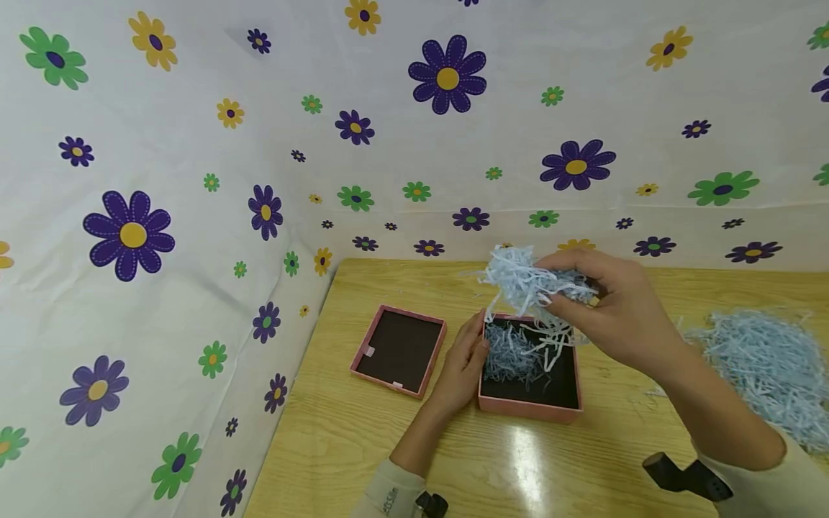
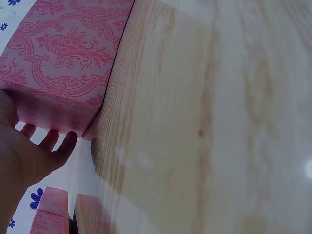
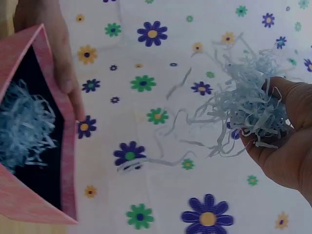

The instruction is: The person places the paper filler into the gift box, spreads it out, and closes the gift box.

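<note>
My right hand (image 1: 624,313) grips a tuft of light blue shredded paper (image 1: 518,277), held above an open pink box (image 1: 531,410). In the right wrist view loose strands trail from the tuft (image 3: 256,100). The box has a dark inside, and more shredded paper (image 1: 510,356) lies in its left part. My left hand (image 1: 461,367) rests against the box's left wall from outside. The left wrist view shows its fingers touching the side of the pink patterned box (image 2: 63,53).
A shallow pink lid (image 1: 403,349), dark inside, lies to the left of the box on the wooden table (image 1: 311,460). A large heap of light blue shredded paper (image 1: 767,367) is at the right. A flower-patterned cloth (image 1: 388,155) hangs behind and at the left.
</note>
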Motion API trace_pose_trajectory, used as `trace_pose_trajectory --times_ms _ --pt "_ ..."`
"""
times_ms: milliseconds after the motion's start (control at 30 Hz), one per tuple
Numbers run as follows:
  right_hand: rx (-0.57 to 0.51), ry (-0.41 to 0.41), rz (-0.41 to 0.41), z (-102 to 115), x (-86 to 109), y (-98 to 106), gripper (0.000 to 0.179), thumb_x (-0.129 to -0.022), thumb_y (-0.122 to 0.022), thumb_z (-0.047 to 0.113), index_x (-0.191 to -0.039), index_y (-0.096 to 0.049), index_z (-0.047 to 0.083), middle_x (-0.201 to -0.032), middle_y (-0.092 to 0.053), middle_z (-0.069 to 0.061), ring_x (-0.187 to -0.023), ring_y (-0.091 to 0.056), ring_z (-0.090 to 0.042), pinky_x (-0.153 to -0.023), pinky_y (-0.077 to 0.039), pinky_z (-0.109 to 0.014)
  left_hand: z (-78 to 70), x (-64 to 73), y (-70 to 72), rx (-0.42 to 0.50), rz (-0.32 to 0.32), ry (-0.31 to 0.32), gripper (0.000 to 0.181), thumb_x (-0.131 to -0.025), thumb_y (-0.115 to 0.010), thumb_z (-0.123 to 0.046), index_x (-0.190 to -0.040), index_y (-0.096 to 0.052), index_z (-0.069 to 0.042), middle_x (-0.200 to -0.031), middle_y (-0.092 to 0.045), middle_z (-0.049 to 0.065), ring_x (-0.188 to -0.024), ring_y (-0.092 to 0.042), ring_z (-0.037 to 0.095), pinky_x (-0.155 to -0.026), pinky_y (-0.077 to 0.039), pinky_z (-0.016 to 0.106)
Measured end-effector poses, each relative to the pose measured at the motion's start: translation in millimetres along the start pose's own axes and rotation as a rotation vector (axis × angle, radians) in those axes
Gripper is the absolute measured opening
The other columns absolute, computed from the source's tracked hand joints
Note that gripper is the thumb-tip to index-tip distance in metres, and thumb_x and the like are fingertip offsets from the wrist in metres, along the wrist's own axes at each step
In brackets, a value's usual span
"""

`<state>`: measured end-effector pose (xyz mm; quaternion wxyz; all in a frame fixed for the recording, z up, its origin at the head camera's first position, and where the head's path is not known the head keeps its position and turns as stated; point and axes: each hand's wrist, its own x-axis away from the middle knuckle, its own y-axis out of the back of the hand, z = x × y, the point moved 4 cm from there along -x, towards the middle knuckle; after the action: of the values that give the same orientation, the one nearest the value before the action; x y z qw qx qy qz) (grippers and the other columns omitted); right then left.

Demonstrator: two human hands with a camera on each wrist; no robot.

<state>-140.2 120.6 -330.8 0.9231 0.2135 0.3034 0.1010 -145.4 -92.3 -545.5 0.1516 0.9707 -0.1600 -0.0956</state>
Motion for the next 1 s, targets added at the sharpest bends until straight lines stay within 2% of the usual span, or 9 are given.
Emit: trace_pose_trajectory --times_ms 133,200,233,300,467,667,767,900,1000 --pt "-0.091 -0.089 0.042 -30.0 7.0 -20.8 0.038 -0.088 -0.076 -0.015 -0.121 -0.075 0.003 -0.115 -0.073 0.006 -0.091 -0.069 -0.006 -0.074 -0.058 -0.018 -0.5 -0.9 -0.1 -0.004 -0.005 0.005 0.055 -0.117 -0.038 -0.015 -0.170 -0.023 -0.013 -0.175 -0.020 0.013 -0.156 -0.032 0.030 -0.120 -0.039 0.052" --pt "-0.098 -0.124 0.062 -49.6 13.4 -31.5 0.035 -0.090 -0.076 -0.011 -0.121 -0.075 0.005 -0.115 -0.074 0.003 -0.085 -0.067 -0.007 -0.066 -0.057 -0.021 3.3 -0.6 0.2 -0.007 -0.014 -0.002 0.055 -0.117 -0.039 -0.021 -0.170 -0.024 -0.017 -0.175 -0.022 0.009 -0.155 -0.034 0.027 -0.120 -0.040 0.051" --pt "-0.082 -0.133 0.072 -58.7 17.1 -36.3 0.035 -0.091 -0.076 -0.010 -0.122 -0.076 0.006 -0.115 -0.075 0.000 -0.085 -0.067 -0.008 -0.066 -0.056 -0.021 9.2 -0.9 -0.7 -0.009 -0.018 0.004 0.055 -0.117 -0.038 -0.024 -0.170 -0.024 -0.020 -0.175 -0.022 0.006 -0.156 -0.033 0.026 -0.120 -0.039 0.051" --pt "-0.021 -0.130 0.098 -75.0 24.5 -43.5 0.034 -0.091 -0.078 -0.007 -0.122 -0.076 0.007 -0.117 -0.076 -0.006 -0.089 -0.068 -0.011 -0.068 -0.055 -0.023 9.5 0.1 -0.3 -0.020 -0.018 0.012 0.055 -0.117 -0.038 -0.028 -0.171 -0.023 -0.023 -0.175 -0.022 0.005 -0.157 -0.031 0.025 -0.121 -0.038 0.052" --pt "0.169 -0.124 0.160 -100.9 43.3 -48.4 0.034 -0.088 -0.082 -0.004 -0.120 -0.077 0.006 -0.117 -0.076 -0.009 -0.098 -0.072 -0.024 -0.076 -0.057 -0.034 10.1 -0.1 -0.2 -0.028 -0.015 -0.005 0.055 -0.117 -0.038 -0.023 -0.171 -0.023 -0.019 -0.175 -0.022 0.010 -0.159 -0.025 0.026 -0.122 -0.035 0.053" --pt "0.285 -0.126 0.259 -114.8 59.0 -47.4 0.032 -0.088 -0.083 -0.002 -0.119 -0.075 0.005 -0.116 -0.074 -0.010 -0.104 -0.073 -0.032 -0.082 -0.061 -0.051 10.1 -1.7 0.0 -0.024 -0.025 -0.007 0.057 -0.116 -0.040 -0.017 -0.171 -0.022 -0.022 -0.175 -0.023 0.009 -0.159 -0.027 0.023 -0.121 -0.036 0.053" --pt "0.366 -0.082 0.323 -115.1 60.9 -50.7 0.033 -0.086 -0.085 0.000 -0.117 -0.075 0.006 -0.114 -0.074 -0.009 -0.101 -0.073 -0.030 -0.081 -0.061 -0.048 5.8 -1.5 -0.7 -0.009 -0.027 0.001 0.058 -0.116 -0.040 -0.013 -0.170 -0.022 -0.020 -0.175 -0.023 0.010 -0.158 -0.029 0.027 -0.120 -0.037 0.055" --pt "0.516 -0.011 0.430 -111.8 59.0 -60.2 0.038 -0.079 -0.092 0.003 -0.113 -0.076 0.008 -0.109 -0.073 -0.008 -0.093 -0.073 -0.026 -0.075 -0.062 -0.042 -12.5 0.6 1.3 0.000 -0.017 0.018 0.056 -0.115 -0.039 -0.009 -0.169 -0.024 -0.013 -0.174 -0.022 0.016 -0.158 -0.027 0.032 -0.122 -0.034 0.056" --pt "0.637 0.006 0.533 -111.5 56.4 -70.9 0.040 -0.077 -0.094 0.004 -0.112 -0.075 0.008 -0.109 -0.073 -0.011 -0.092 -0.073 -0.028 -0.074 -0.062 -0.042 -27.6 2.8 4.4 -0.009 -0.011 0.021 0.056 -0.115 -0.040 -0.008 -0.169 -0.025 -0.009 -0.173 -0.024 0.019 -0.158 -0.026 0.034 -0.123 -0.033 0.055"
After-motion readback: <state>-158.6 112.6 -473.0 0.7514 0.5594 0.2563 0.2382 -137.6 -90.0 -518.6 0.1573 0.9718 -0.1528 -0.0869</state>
